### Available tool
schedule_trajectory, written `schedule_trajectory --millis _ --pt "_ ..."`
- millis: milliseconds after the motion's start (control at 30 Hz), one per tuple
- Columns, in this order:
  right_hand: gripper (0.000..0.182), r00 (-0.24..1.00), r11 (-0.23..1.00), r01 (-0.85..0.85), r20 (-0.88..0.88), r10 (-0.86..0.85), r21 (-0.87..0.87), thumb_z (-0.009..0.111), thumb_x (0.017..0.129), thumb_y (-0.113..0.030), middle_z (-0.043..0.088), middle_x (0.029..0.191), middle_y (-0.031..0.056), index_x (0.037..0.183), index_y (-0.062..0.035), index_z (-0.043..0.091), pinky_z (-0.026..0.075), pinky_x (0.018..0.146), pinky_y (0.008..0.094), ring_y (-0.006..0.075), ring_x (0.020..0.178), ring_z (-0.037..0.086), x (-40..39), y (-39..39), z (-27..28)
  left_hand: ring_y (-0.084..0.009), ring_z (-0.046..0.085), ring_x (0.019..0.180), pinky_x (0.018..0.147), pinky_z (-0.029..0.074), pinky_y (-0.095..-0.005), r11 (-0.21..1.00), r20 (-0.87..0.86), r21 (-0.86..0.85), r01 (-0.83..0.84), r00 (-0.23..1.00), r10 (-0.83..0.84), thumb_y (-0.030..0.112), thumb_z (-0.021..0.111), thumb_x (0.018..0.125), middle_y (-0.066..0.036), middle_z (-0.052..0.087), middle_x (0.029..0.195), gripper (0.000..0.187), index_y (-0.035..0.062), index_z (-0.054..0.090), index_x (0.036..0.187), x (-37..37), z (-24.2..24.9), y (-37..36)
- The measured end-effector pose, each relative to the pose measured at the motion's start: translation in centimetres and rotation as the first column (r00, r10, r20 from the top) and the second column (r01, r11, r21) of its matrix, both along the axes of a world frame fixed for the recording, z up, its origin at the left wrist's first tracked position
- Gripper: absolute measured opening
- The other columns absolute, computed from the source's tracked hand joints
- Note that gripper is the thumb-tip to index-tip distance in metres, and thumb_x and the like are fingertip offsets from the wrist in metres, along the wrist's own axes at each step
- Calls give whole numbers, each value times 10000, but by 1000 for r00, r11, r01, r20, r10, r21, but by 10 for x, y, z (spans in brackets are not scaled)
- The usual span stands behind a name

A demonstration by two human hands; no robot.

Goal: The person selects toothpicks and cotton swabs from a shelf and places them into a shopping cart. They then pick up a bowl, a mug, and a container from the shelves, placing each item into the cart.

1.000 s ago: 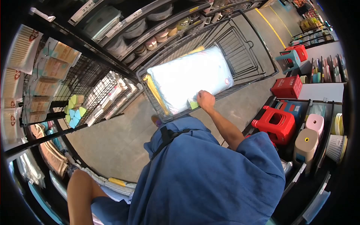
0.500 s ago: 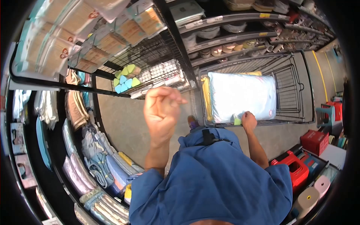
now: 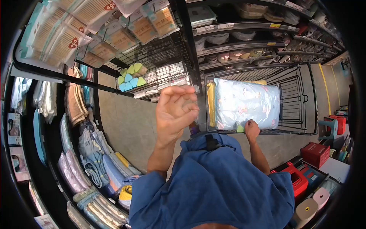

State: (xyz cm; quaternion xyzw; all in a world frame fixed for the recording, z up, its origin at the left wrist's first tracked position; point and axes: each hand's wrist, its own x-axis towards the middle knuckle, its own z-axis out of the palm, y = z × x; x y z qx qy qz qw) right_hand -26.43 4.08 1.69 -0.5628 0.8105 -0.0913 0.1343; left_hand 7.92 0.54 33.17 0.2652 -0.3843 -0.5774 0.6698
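My left hand (image 3: 177, 112) is raised in front of my chest, palm towards me. Its fingers are loosely bent, a gap shows between thumb and forefinger, and nothing is in it. At the near rim of the wire shopping cart (image 3: 299, 100), my right hand (image 3: 252, 130) is closed against a small green item (image 3: 240, 127), which looks gripped at its edge; the fingers partly hide the contact. Behind that hand, in the cart, lies a pale blue printed pillow-like pack (image 3: 248, 101) in clear plastic. A yellow item (image 3: 211, 103) shows from under it.
On the left, a wire basket (image 3: 167, 57) holds green and blue triangular containers (image 3: 131, 78). Toothpick packs (image 3: 135, 30) hang above. Folded textiles (image 3: 103, 164) fill lower left shelves. Packaged goods stand on the back shelves (image 3: 236, 47). At right are a red stool (image 3: 295, 179) and a red box (image 3: 315, 152).
My left hand has turned its palm more into view and shifted slightly right, its fingers loosening. My right hand stays by the green item. The whole view has tilted slightly.
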Motion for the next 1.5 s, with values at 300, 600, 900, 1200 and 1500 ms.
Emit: schedule_trajectory --millis 300,600,900,1200,1500 --pt "182 1000 1000 2 -1 -2 0 583 828 -241 671 802 134 874 -88 669 501 663 431 338 756 646 -2 0 -4 -203 561 967 778 480 -277 999 -54 34 37 998 -35 -198 614 706 -233 543 1196 546 47 447 1165 2 -10 -1" --pt "195 1000 999 28 11 -28 22 560 831 -244 671 822 142 885 -94 673 499 673 434 343 778 643 -1 -1 -2 -179 587 853 721 490 -266 988 49 151 -15 999 8 -172 637 729 -195 581 1135 464 23 473 1116 -4 -46 -4" --pt "221 994 998 25 100 -30 57 571 817 -263 678 859 132 894 -82 673 508 712 422 330 812 647 -6 -1 -5 -188 640 774 674 502 -291 974 938 10 -228 340 70 85 643 840 -128 678 854 105 -13 676 859 12 -181 -6" --pt "343 867 950 -242 483 121 196 573 730 -122 684 976 139 1057 -74 666 506 825 382 307 926 647 -48 -16 -32 -318 648 783 702 501 -388 973 972 205 106 93 -215 211 670 792 -168 673 876 202 21 698 852 -47 -237 -3" --pt "452 833 732 -546 359 422 408 664 717 -123 661 1063 142 1167 -124 612 488 879 369 306 1019 616 -42 -24 -22 -384 620 954 822 496 -453 707 818 565 426 -171 -550 166 712 729 -234 645 958 544 80 507 1225 -155 -319 -15"
